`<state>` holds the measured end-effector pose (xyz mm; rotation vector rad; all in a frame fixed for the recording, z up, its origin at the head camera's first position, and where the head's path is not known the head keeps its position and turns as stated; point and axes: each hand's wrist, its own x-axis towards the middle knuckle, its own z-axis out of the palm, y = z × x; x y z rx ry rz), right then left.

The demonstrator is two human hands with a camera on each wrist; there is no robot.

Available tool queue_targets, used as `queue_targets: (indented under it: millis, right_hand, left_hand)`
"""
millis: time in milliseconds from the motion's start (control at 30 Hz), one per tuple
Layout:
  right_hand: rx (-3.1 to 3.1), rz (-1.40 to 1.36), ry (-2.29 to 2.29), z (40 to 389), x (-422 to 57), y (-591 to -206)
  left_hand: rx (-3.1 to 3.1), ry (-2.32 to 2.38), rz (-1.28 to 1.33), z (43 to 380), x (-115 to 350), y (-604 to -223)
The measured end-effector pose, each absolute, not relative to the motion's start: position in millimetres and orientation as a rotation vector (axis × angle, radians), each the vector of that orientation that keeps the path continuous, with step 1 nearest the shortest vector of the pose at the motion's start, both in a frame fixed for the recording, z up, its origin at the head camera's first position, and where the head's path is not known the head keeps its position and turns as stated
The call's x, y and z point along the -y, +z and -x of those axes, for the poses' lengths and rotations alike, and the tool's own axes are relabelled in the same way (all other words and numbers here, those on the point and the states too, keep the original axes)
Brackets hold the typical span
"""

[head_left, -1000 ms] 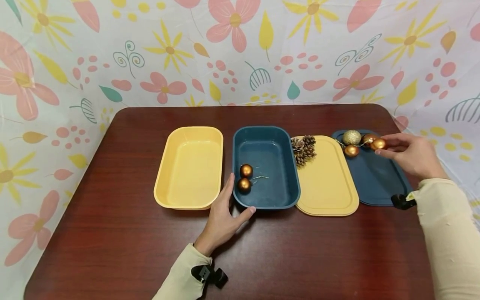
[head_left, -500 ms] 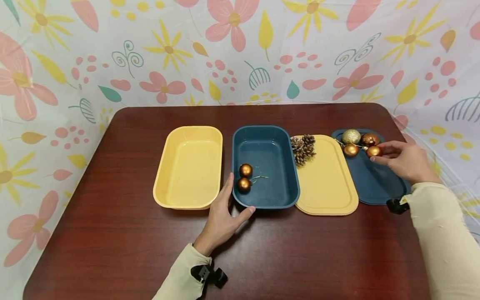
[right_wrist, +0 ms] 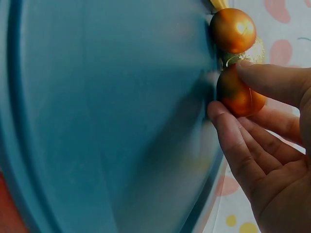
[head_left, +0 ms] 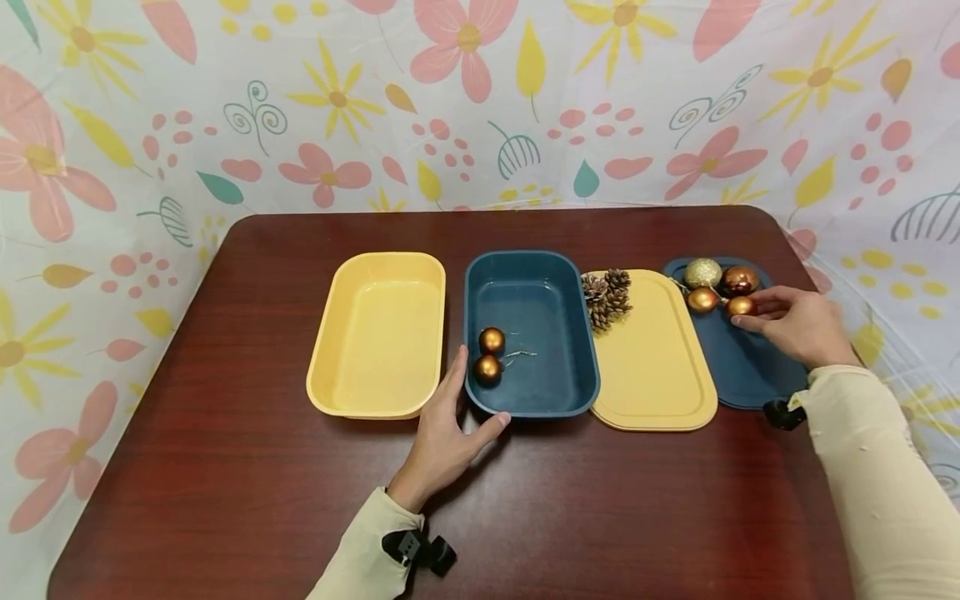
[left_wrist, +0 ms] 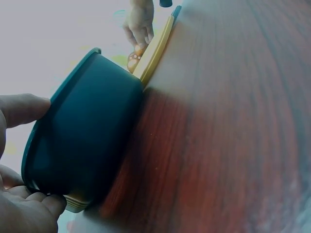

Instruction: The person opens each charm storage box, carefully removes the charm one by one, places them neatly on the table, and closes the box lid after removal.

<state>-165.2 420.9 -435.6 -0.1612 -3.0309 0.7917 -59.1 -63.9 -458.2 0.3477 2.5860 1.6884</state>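
Note:
My right hand (head_left: 806, 325) pinches a copper-coloured Christmas bauble (head_left: 741, 307) between thumb and fingers, low over the blue lid (head_left: 757, 358). In the right wrist view the held bauble (right_wrist: 233, 92) is close to another copper bauble (right_wrist: 233, 30). Beside it on the lid are a gold glitter bauble (head_left: 703, 273), a larger shiny copper one (head_left: 738, 281) and a small copper one (head_left: 702, 300). My left hand (head_left: 442, 446) holds the near-left corner of the blue container (head_left: 536, 408), thumb at its front rim, fingers along its left side. Two copper baubles (head_left: 490, 354) lie inside.
A yellow container (head_left: 375, 350) stands left of the blue one. To the right, pine cones (head_left: 609, 300) rest on a yellow lid (head_left: 663, 367) next to the blue lid. Everything sits on a dark wooden table (head_left: 562, 508), with a flowered cloth (head_left: 465, 125) behind.
My right hand has moved left and slightly down with the copper bauble, bringing it close to the other baubles on the blue lid. My left hand has stayed at the blue container.

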Motion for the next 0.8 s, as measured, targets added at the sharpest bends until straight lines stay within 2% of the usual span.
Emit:
queue_targets:
  millis: [800]
  right_hand:
    - [3.025,0.204,0.823,159.9,-426.1,-439.4]
  left_hand:
    - [-2.582,1.686,-0.344,59.1,64.1,-457.4]
